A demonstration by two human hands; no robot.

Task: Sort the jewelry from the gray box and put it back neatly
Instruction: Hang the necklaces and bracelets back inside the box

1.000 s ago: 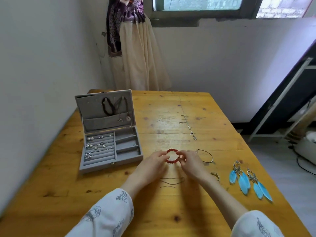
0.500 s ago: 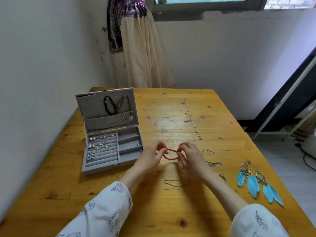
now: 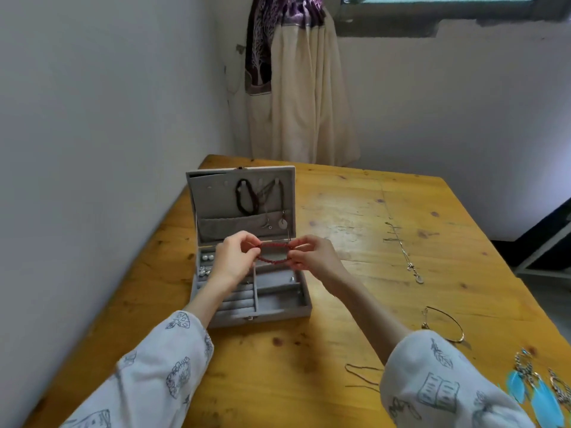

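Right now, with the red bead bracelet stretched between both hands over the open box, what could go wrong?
1. The red bead bracelet is pulled taut between the left hand and right hand; its cord could snap, scattering beads.
2. A dropped bracelet may land among the small earrings in the gray box.

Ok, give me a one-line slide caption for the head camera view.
Both hands, left hand and right hand, stretch a red bead bracelet above the open gray jewelry box.
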